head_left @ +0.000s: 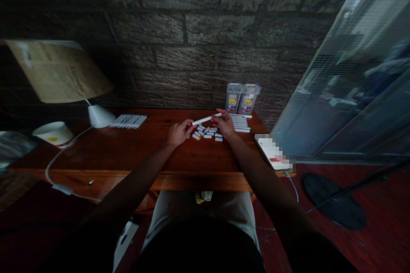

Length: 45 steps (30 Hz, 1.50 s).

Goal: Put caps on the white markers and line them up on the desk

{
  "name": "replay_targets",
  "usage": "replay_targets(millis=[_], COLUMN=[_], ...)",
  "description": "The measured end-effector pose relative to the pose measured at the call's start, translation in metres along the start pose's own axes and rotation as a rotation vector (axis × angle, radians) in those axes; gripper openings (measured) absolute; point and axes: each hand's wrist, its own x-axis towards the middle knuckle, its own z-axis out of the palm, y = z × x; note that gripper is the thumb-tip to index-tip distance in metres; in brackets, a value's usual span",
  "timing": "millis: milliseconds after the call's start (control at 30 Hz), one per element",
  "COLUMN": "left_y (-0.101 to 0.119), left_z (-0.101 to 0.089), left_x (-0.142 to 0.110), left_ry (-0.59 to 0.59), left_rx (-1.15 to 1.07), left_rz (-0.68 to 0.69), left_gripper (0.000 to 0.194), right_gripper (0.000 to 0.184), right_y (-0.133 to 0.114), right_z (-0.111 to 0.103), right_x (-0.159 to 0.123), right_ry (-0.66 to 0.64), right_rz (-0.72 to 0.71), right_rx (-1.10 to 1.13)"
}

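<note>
My left hand (179, 132) and my right hand (226, 124) hold the two ends of one white marker (205, 119) just above a wooden desk (134, 149). The left fingers pinch its reddish end, and the right fingers close on the far end. Under the marker lies a heap of several small loose caps (206, 133). To the right of my right hand is a row of white markers (241, 123) laid side by side. Behind them stand two clear marker packs (242, 98).
Another row of markers (128, 120) lies at the back left, beside a white lamp base (100, 116) with a tilted shade (57, 70). A white cup (53, 133) stands at the far left. A notebook (273, 152) lies at the desk's right edge. A brick wall is behind.
</note>
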Motion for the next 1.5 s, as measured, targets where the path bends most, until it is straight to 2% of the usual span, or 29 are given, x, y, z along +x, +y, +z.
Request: replay_targets(millis=[133,267,467,633,900,1000,1133,1200,1267,1367,1500], left_y=[0.000,-0.001,-0.001,0.000,-0.002,-0.003,-0.004,-0.005,-0.005,-0.004,-0.001], left_z=[-0.001,-0.001,-0.002,-0.004,-0.005,-0.005,-0.004,-0.003,-0.003,-0.003,-0.003], left_x=[0.000,0.000,0.001,0.002,0.002,0.002,0.002,0.001,0.001,0.001,0.002], left_ry=[-0.002,-0.003,0.007,0.001,0.037,0.030,0.014,0.016,0.032,0.036,0.030], left_rx=[0.015,0.026,0.018,0.007,0.005,-0.009,-0.002,0.013,0.025,0.026,0.019], left_rz=[-0.046,-0.031,-0.034,-0.046,-0.043,-0.027,-0.011,-0.013,-0.025,-0.030,-0.038], left_gripper=[0.026,0.031,0.029,0.024,0.017,0.016,0.017,0.018,0.019,0.021,0.028], right_gripper=[0.044,0.034,0.053,0.042,0.051,0.038,0.018,0.015,0.021,0.031,0.034], right_y=[0.002,0.000,-0.008,-0.011,-0.001,0.000,-0.006,-0.012,-0.018,-0.022,-0.024], right_z=[-0.002,0.000,0.002,0.000,0.001,-0.002,-0.003,0.000,0.005,0.011,0.011], right_x=[-0.001,-0.005,-0.007,-0.007,-0.006,-0.005,-0.010,-0.015,-0.020,-0.024,-0.022], right_ry=[-0.032,-0.078,-0.084,-0.172,-0.147,-0.194,-0.278,-0.317,-0.336,-0.407,-0.481], right_rz=[-0.028,-0.046,0.028,0.067,-0.055,-0.156,-0.401,-0.492,-0.550,-0.601,-0.606], right_rx=[-0.029,-0.086,0.035,-0.019,-0.098,-0.292,-0.819,-1.052,-1.221,-1.357,-1.377])
